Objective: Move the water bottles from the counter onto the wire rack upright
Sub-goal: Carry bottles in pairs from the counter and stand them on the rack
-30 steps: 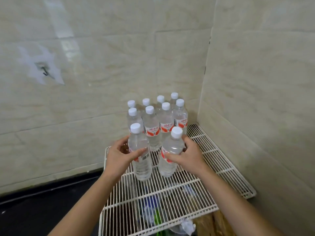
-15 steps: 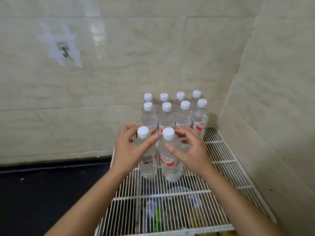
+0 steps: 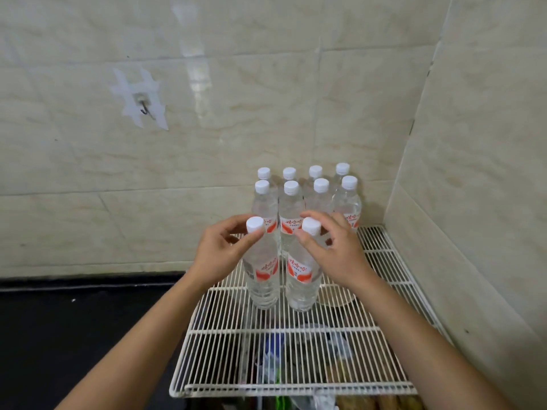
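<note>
A white wire rack (image 3: 296,344) with thin parallel bars fills the tiled corner, beside a black counter (image 3: 74,335) on the left. Eight clear plastic water bottles with white caps and red labels (image 3: 305,199) stand upright in two rows at the back of the rack. In front of them stand two more: the left front bottle (image 3: 262,270) and the right front bottle (image 3: 302,273), side by side, bases on the bars. The left hand (image 3: 219,255) pinches the left cap between thumb and fingertips; the right hand (image 3: 337,250) curls loosely around the right bottle's neck, so both grip near the top. Full bottles are likely heavy, their thin walls smooth and yielding; the stiff neck or the labelled waist probably gives the surest hold. Narrow bases could rock on the bars.
</note>
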A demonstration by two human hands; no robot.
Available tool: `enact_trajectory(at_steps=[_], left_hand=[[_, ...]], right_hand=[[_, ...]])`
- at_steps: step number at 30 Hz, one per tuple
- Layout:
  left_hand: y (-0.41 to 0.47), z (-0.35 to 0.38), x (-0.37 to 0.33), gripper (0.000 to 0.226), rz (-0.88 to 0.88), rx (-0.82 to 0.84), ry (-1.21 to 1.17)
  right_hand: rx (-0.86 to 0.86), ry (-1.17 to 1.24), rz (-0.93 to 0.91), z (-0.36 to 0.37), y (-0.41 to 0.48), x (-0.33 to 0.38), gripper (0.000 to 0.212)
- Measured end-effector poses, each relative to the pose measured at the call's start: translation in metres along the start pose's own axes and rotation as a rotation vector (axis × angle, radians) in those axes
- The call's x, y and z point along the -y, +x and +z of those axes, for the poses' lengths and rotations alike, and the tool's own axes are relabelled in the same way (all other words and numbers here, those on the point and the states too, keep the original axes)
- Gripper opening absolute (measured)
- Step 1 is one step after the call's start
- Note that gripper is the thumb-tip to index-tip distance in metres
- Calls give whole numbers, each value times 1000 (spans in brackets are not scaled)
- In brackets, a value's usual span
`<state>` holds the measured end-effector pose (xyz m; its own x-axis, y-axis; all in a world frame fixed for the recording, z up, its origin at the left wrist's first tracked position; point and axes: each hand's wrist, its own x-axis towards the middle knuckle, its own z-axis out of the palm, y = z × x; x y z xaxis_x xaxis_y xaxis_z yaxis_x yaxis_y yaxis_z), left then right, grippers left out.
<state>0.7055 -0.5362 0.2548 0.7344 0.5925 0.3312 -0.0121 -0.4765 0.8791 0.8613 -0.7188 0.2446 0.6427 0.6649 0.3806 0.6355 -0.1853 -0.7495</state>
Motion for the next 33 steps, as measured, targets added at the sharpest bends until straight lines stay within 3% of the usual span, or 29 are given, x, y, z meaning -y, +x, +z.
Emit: enact_trajectory(at_steps=[4,9,16,20,25,29,33], left_hand=[[4,-3,2,36,32,69,19],[3,6,8,49,81,-107,179],[21,7,1,32,-44,-98,-129],[36,8,-1,29,-12,-37,-126],[42,8,4,33,-10,-4,-217],[41,0,15,47,-17,45,-215],[31,2,40,89,-162,113,-109]], right_hand=[[46,-87,-35,-1,4,10,53],[52,-80,-36,-5,17,18,53],[116,-77,29,-5,36,17,51],[148,-37,52,0,48,13,53],[43,117,94,5,50,1,50],[-5,192,107,9,38,-9,59],[39,147,176,17,22,-16,84]])
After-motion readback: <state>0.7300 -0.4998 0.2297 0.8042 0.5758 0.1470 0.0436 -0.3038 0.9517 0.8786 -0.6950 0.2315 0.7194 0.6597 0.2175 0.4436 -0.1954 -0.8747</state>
